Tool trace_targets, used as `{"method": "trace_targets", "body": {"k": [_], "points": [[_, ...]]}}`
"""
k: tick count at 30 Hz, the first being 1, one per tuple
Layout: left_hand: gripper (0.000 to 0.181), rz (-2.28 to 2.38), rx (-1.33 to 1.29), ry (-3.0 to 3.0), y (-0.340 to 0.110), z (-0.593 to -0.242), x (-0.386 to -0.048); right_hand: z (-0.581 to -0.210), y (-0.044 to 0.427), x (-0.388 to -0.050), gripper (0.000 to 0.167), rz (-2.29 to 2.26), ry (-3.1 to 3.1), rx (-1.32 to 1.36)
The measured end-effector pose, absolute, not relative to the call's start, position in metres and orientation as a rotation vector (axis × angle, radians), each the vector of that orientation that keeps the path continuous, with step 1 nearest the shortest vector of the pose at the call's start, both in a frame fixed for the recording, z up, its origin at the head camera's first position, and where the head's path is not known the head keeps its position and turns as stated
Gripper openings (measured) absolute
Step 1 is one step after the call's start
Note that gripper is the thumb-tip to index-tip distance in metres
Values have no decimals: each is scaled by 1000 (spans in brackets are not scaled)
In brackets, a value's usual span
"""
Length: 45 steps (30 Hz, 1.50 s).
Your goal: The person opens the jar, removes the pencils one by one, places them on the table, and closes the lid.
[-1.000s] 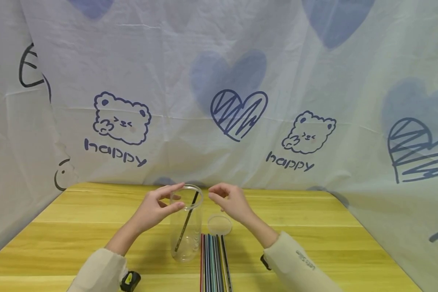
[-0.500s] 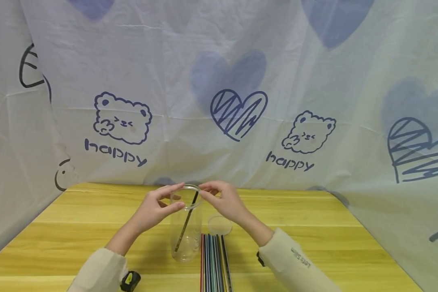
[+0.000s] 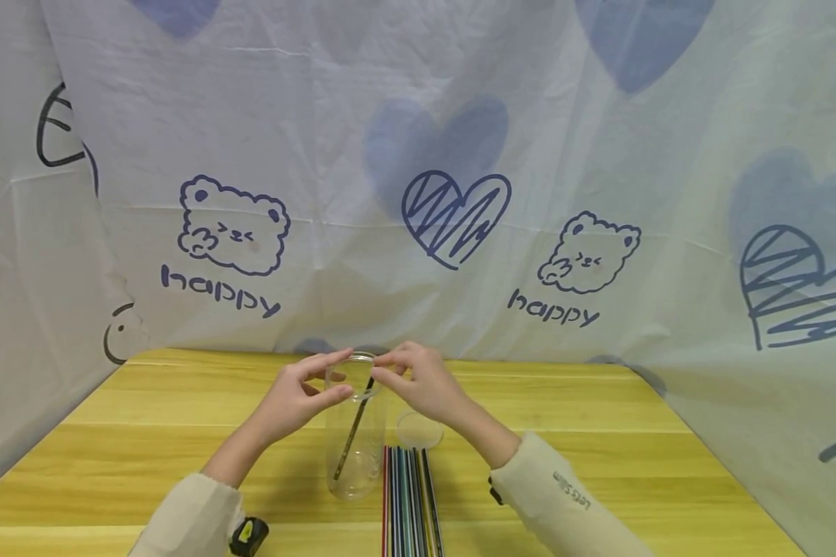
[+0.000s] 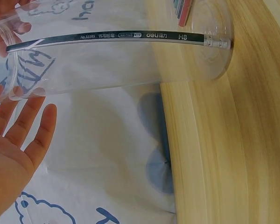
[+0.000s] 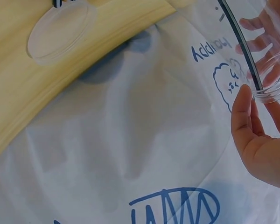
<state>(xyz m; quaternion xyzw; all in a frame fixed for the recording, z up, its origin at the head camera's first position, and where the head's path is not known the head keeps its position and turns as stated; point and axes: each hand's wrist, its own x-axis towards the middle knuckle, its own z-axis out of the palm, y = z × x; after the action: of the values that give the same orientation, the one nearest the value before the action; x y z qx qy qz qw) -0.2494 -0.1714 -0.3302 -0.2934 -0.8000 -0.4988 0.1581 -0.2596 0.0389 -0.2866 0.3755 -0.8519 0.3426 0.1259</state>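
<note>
A tall clear plastic jar (image 3: pixel 374 445) stands upright and uncapped on the table. Inside it one dark pencil (image 3: pixel 351 439) leans to the right, and in the left wrist view its eraser end is at the jar's bottom. My left hand (image 3: pixel 296 393) holds the jar's mouth from the left, thumb in front and fingers behind. From the right, my right hand (image 3: pixel 418 379) has its thumb and fingers on the rim, close to the pencil's upper end. The right wrist view has that thumb (image 5: pixel 242 105) against the rim beside the pencil tip.
A row of several pencils (image 3: pixel 411 499) lies to the right of the jar's base, running toward me. Just behind them a round clear lid (image 3: pixel 419 430) lies flat on the wooden table (image 3: pixel 564 464). A printed white cloth (image 3: pixel 348 255) hangs behind the table.
My right hand has come left from beside the jar and now touches its rim. The left hand, the jar and the pencils on the table stay where they were.
</note>
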Motion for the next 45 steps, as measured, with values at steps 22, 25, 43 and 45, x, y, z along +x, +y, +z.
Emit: {"method": "trace_targets", "body": {"k": [22,25,43,45], "points": [[49,-1402,-824,-2287,-172,-329,-247,-273,20,-260,17,1020,-2567,1075],[49,-1402,-827,-2281,-171,-329,-247,-271,18,-260,18,1043,-2602,1048],[48,-1399,-816,-2300,-171,-330,-249,-269,11,-260,9,927,-2583,992],[48,-1400,-818,-2298,-171,-330,-249,-271,12,-260,9,938,-2568,986]]}}
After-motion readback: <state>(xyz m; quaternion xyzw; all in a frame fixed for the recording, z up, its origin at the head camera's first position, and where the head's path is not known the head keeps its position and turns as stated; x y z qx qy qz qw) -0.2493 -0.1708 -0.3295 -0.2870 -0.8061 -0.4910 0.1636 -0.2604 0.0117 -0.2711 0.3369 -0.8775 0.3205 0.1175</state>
